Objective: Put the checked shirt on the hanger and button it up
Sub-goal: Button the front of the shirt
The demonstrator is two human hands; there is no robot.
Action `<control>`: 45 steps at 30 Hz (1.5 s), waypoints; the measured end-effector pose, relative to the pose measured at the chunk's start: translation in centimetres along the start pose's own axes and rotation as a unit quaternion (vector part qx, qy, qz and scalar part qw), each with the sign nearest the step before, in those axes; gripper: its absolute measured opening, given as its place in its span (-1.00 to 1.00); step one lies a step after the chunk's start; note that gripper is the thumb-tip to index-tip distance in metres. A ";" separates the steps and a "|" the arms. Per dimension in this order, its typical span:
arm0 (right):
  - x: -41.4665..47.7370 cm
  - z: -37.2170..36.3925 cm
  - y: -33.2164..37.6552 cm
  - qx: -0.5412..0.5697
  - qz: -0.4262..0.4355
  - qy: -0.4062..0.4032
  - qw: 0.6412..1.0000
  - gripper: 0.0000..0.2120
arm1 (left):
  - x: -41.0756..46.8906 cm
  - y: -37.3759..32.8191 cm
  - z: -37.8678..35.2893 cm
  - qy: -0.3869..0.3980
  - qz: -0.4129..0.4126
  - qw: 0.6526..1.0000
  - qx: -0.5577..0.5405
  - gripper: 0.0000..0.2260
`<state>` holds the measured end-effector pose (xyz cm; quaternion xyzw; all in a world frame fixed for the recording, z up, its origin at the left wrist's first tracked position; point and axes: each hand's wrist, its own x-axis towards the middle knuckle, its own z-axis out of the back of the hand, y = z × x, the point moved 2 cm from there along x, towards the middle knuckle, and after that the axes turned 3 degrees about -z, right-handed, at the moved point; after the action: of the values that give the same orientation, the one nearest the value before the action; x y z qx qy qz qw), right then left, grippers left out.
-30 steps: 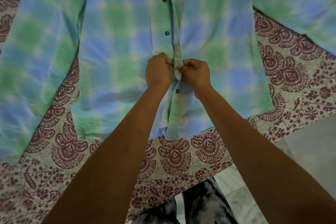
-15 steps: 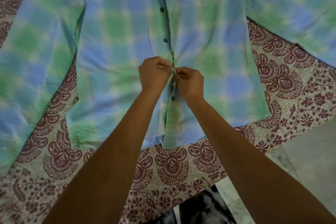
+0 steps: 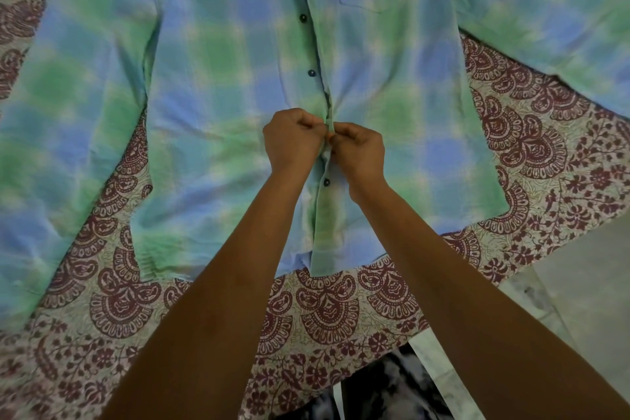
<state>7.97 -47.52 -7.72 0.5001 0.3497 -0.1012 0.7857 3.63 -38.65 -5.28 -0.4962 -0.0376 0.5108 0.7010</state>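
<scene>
The blue and green checked shirt (image 3: 221,85) lies flat, front up, on a patterned bedsheet, sleeves spread to both sides. Dark buttons run down its placket; one button (image 3: 326,182) sits just below my hands and looks fastened. My left hand (image 3: 291,140) and my right hand (image 3: 358,150) meet at the placket in the lower middle of the shirt, each pinching one edge of the fabric. The button between the fingers is hidden. No hanger shows in this view.
The white bedsheet with maroon paisley print (image 3: 324,310) covers the bed under the shirt. The bed's edge runs along the lower right, with pale floor tiles (image 3: 579,283) beyond. My dark patterned trousers (image 3: 392,392) show at the bottom.
Both hands stayed pinched at the same spot on the placket. The view tilted up slightly, so more upper buttons and the chest pocket show.
</scene>
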 end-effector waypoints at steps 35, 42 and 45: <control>-2.1 -1.0 -0.3 -0.104 0.180 -0.141 0.968 -0.93 | 0.7 0.6 0.2 0.146 0.126 0.956 -0.221 -0.92; -2.6 -1.2 -0.7 -0.061 0.201 -0.148 0.966 -0.90 | 1.2 1.0 0.8 0.180 0.093 0.957 -0.208 -0.90; -2.5 -1.1 -0.7 -0.062 0.216 -0.150 0.963 -0.89 | 1.7 0.8 1.2 0.198 0.072 0.960 -0.187 -0.87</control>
<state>5.27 -47.38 -6.92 0.4930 0.1171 0.0192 0.8619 3.25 -36.61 -6.01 -0.7112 0.0425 0.4351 0.5506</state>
